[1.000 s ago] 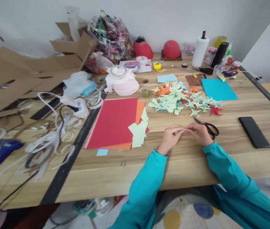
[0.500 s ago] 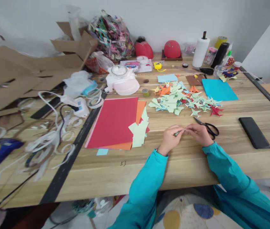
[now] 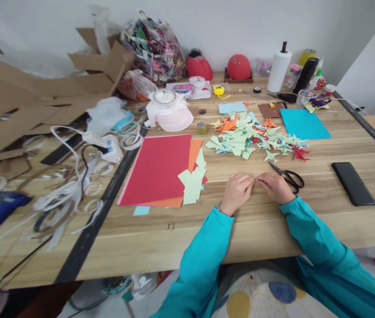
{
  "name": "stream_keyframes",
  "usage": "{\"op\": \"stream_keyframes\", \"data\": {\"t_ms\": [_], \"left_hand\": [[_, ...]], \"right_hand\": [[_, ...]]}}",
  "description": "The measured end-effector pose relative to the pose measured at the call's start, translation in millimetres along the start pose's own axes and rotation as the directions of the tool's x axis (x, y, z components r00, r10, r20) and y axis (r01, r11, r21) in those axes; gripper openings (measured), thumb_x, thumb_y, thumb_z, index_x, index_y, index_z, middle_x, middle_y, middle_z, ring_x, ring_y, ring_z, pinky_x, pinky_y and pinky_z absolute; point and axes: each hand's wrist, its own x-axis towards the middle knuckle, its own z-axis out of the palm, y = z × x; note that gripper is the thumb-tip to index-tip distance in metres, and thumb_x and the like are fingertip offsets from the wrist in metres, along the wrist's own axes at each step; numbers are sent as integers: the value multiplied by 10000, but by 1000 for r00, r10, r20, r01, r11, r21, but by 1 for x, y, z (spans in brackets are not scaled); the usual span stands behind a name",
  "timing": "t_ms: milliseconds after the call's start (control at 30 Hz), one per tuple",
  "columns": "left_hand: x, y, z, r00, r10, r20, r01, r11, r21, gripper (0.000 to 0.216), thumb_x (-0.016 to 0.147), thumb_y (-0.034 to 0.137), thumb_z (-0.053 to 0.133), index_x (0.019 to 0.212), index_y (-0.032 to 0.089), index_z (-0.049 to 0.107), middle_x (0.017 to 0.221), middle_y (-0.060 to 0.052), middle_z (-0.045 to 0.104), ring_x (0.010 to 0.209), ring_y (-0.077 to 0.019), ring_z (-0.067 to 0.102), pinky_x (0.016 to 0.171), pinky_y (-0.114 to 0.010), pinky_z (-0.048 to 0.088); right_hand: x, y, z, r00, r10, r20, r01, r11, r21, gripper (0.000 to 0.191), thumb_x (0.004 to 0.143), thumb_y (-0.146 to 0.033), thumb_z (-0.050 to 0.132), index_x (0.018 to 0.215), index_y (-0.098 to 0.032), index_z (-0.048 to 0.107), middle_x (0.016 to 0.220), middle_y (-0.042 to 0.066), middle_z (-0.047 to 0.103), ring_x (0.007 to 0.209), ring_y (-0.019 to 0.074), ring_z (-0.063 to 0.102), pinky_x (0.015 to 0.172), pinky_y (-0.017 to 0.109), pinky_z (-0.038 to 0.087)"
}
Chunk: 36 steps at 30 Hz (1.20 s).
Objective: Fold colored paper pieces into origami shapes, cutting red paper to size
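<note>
Scissors with black loop handles (image 3: 295, 180) lie on the wood-grain table (image 3: 257, 236). Just left of the scissors, the left hand (image 3: 236, 193) and right hand (image 3: 276, 187) meet, thumbs and fingers of each pinched together on a small pale piece (image 3: 255, 179), mostly concealed. Beyond the scissors: heap of folded pale-green, orange and red paper shapes (image 3: 240, 138). Right of the scissors: black rectangular phone (image 3: 353, 183). Well left of the scissors: flat red paper sheet (image 3: 161, 170).

Gap between papers (image 3: 193, 185) and left hand (image 3: 238, 191)
</note>
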Motion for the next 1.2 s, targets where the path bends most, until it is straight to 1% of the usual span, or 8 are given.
{"op": "stream_keyframes", "data": {"t_ms": [267, 500, 633, 800, 933, 1033, 1200], "left_hand": [[0, 1, 0, 1000, -5, 23, 4, 1000, 31, 235, 924, 180, 443, 838, 182, 662, 770, -51, 675, 740, -171, 576, 697, -339, 405], [-1, 1, 1, 999, -5, 35, 3, 999, 44, 228, 916, 170, 443, 829, 183, 653, 768, -49, 671, 739, -173, 573, 695, -341, 402], [-1, 0, 2, 999, -4, 45, 1, 999, 50, 216, 906, 160, 450, 839, 182, 654, 764, -50, 670, 734, -176, 576, 692, -341, 402], [-1, 0, 3, 999, -17, 50, 15, 999, 32, 222, 907, 154, 447, 854, 183, 661, 778, -51, 676, 746, -175, 584, 695, -335, 407], [-1, -1, 2, 1000, -28, 5, 28, 1000, 3, 233, 922, 179, 445, 849, 185, 666, 770, -49, 675, 750, -172, 586, 702, -331, 413], [-1, -2, 1, 999, -34, -19, 34, 999, -2, 232, 928, 204, 455, 840, 186, 668, 763, -49, 672, 750, -171, 586, 699, -328, 413], [0, -2, 1, 1000, -21, 9, 21, 1000, 17, 239, 929, 196, 446, 835, 187, 666, 765, -48, 672, 740, -170, 584, 697, -329, 411]], "right_hand": [[-1, 0, 1, 1000, -11, -15, 10, 997, -79, 199, 945, -226, 468, 947, -192, 664, 860, 67, 728, 782, 171, 690, 720, 288, 567], [-1, -2, 1, 1000, -21, 9, 22, 986, -163, 196, 941, -203, 461, 935, -172, 655, 843, 78, 725, 750, 174, 686, 691, 272, 552], [-1, -3, 0, 999, -25, 38, 31, 983, -183, 196, 936, -182, 452, 930, -163, 647, 838, 83, 722, 756, 183, 684, 699, 278, 548], [-1, -1, 0, 998, -18, 56, 27, 987, -158, 203, 933, -174, 449, 948, -166, 651, 854, 82, 727, 774, 181, 690, 716, 276, 550], [-2, 1, 0, 1000, 3, 3, -2, 995, -104, 190, 935, -206, 476, 961, -180, 662, 874, 75, 733, 775, 174, 695, 717, 274, 556], [-2, 3, 1, 999, 29, -28, -32, 994, -102, 173, 928, -236, 500, 953, -188, 664, 857, 73, 732, 772, 182, 695, 709, 286, 562], [-2, 3, 2, 999, 36, 17, -35, 996, -79, 179, 929, -237, 497, 983, -194, 663, 893, 78, 732, 810, 193, 693, 736, 310, 564]]}}
